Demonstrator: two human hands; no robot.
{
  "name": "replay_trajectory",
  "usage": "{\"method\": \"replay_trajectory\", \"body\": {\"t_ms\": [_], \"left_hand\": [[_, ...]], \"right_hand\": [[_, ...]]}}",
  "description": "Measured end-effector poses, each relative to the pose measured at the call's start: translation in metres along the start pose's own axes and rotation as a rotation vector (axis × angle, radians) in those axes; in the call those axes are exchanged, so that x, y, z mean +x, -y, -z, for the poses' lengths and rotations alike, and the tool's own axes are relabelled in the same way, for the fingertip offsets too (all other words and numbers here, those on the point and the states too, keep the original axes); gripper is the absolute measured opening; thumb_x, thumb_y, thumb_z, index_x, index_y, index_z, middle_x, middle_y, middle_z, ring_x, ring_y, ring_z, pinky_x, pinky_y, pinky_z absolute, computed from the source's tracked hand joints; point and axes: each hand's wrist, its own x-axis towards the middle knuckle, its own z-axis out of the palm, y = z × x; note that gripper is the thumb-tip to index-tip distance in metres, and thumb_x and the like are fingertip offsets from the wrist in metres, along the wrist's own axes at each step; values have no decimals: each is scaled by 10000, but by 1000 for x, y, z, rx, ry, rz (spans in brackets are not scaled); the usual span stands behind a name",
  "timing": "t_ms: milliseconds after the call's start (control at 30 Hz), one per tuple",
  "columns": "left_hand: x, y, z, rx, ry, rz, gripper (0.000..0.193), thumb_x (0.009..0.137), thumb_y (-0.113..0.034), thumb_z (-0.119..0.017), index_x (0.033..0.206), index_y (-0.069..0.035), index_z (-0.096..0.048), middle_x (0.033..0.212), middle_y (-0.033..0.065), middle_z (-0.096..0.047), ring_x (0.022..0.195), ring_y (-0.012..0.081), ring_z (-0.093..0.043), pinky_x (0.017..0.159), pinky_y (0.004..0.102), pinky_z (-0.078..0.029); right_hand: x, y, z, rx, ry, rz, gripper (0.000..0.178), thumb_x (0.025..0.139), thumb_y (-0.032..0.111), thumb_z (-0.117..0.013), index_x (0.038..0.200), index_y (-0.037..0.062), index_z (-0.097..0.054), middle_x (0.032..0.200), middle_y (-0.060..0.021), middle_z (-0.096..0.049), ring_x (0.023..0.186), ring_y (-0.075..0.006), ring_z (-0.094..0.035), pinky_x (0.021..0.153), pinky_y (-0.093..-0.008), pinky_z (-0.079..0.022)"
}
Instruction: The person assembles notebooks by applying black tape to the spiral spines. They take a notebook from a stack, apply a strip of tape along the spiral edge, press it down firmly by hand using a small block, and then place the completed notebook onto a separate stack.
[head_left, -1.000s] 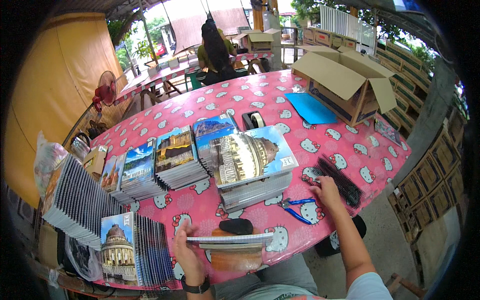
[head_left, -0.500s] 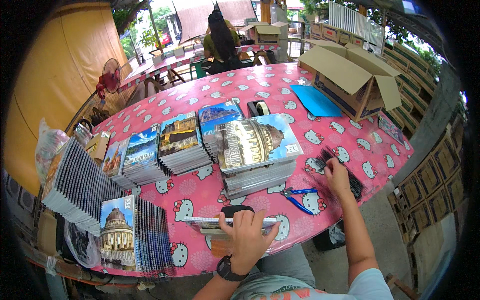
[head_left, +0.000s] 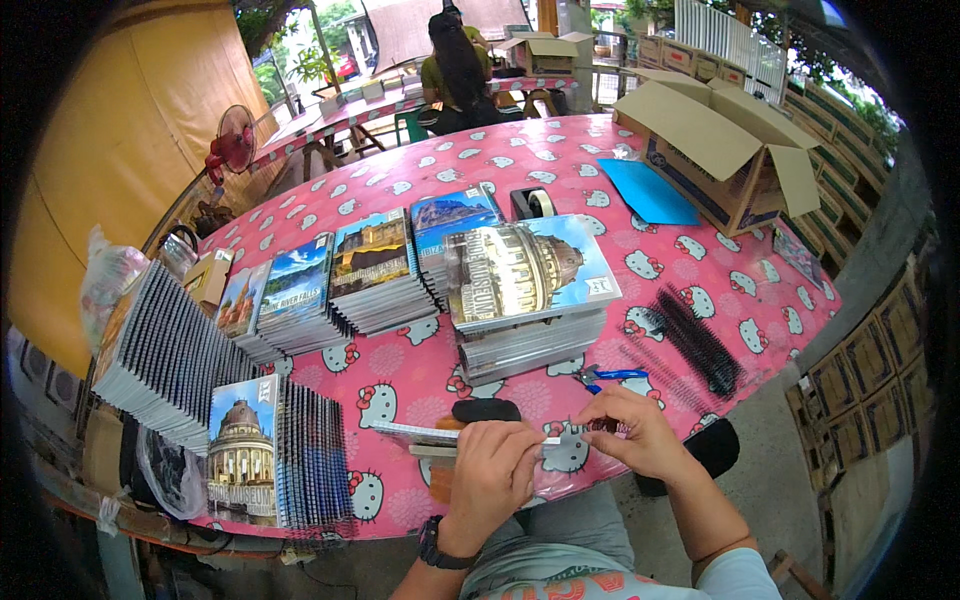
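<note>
My left hand (head_left: 492, 468) is closed on a notebook (head_left: 415, 433) held edge-on above the near edge of the table. Its fingers and thumb clamp the right part of the notebook. Beside the notebook's right end, my right hand (head_left: 640, 437) pinches a thin dark spiral binding coil, mostly hidden by the fingers. Blue-handled pliers (head_left: 612, 376) lie just beyond that hand, partly covered by it. A pile of black spiral coils (head_left: 700, 345) rests farther right. Behind the notebook is a black rounded object (head_left: 486, 410).
A tall stack of notebooks (head_left: 535, 275) stands mid-table, with coil-bound ones (head_left: 245, 450) at left. More stacks (head_left: 370, 260), a tape dispenser (head_left: 532, 203), a blue sheet (head_left: 648, 192) and an open cardboard box (head_left: 705, 150) lie beyond. A person (head_left: 455, 75) sits at the far table.
My right hand has come from the coil pile leftward and nearer, to the notebook's right end, with a coil in its fingers. The left hand's fingers have drawn together on the notebook.
</note>
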Motion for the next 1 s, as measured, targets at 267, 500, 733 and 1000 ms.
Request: {"method": "replay_trajectory", "body": {"t_ms": [267, 500, 733, 1000], "left_hand": [[-6, 5, 1, 5, 2, 10, 182, 680, -57, -695, 841, -71, -611, 823, 51, -597, 776, 230, -549, 717, 357, -376], [-10, 6, -2, 26, -15, -2, 175, 683, -62, -699, 833, -81, -611, 822, 42, -597, 780, 228, -549, 727, 360, -375], [-8, 1, -5, 58, -14, 33, 186, 678, -114, -703, 844, -111, -620, 845, 27, -586, 793, 219, -546, 743, 372, -354], [-20, 2, -1, 154, 189, -14, 230, 709, -209, -668, 931, -166, -624, 860, -12, -572, 815, 177, -540, 788, 385, -304]], "right_hand": [[7, 1, -8, 31, 84, 93, 246, 713, -5, -638, 948, 67, -633, 827, -58, -593, 807, -208, -570, 705, -300, -457], [4, -2, -10, 3, 114, 113, 230, 726, 8, -631, 951, 53, -620, 828, -86, -571, 848, -243, -558, 738, -326, -446], [0, -3, -8, -36, 281, 18, 387, 783, 86, -628, 1159, 55, -540, 854, -105, -550, 839, -254, -551, 711, -334, -447], [23, -7, 2, 104, 482, -214, 440, 817, 164, -624, 1222, 48, -495, 949, -126, -587, 842, -197, -579, 704, -298, -476]]}}
